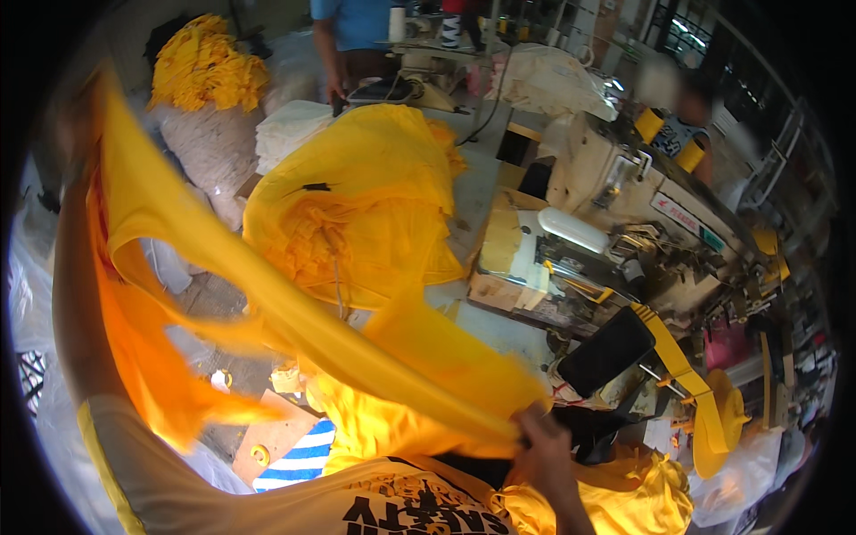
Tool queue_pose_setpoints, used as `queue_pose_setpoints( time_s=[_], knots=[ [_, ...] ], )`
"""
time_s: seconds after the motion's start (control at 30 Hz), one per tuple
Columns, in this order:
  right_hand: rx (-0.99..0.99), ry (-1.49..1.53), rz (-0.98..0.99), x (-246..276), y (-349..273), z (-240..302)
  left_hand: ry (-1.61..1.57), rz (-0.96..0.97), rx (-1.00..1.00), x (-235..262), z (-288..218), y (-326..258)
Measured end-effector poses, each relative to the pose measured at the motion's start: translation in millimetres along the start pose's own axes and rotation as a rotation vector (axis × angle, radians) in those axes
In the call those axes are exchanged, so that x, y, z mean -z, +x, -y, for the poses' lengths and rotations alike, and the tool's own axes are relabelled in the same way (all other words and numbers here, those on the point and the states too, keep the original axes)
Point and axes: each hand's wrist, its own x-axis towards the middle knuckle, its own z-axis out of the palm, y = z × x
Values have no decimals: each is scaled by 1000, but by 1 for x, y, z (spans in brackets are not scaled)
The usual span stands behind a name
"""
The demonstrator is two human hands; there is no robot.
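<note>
A yellow fabric piece point(267, 290), perhaps a garment, stretches diagonally in front of me, with an opening near its left end and a loose part hanging blurred. My left hand point(78, 125), raised far out at the left edge and smeared, grips its upper end; the fingers barely show. My right hand point(542, 441), low and right of the middle, is closed on the other end. Beneath lies more yellow fabric point(374, 428) over my lap. Beyond it, a big heap of yellow cloth point(357, 178) rests on the worktable.
An industrial sewing machine point(624, 192) stands at right, with a dark phone-like slab point(606, 350) and a yellow strip point(673, 357) before it. Behind left is a bulging sack point(209, 147) topped with yellow cloth. A person in blue point(361, 27) stands at the back; another sits at right.
</note>
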Motion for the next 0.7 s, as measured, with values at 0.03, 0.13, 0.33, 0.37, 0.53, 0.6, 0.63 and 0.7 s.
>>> queue_pose_setpoints(
  time_s=[0.03,0.13,0.33,0.37,0.53,0.6,0.63,0.7],
  knots=[
    [-109,64,172,-6,-25,-6,-154,37,-78,-36,-63,14],
    [-389,287,834,-39,-93,-49,-612,32,-654,-137,-131,54],
    [-512,477,179,14,-66,-33,-1500,1148,-382,-99,-465,-138],
    [-275,359,-24,5,-39,-33,-1548,1178,-398,-93,-474,-157],
    [-208,269,-229,-59,73,-31,-1593,1146,-129,-47,-490,-180],
    [-165,416,12,-77,94,-22,-1719,1110,86,-35,-470,-171],
    [-133,475,203,-81,100,-18,-1664,1040,21,-27,-460,-163],
    [-107,625,253,-72,102,-4,-1578,909,-109,-14,-452,-150]
  ],
)
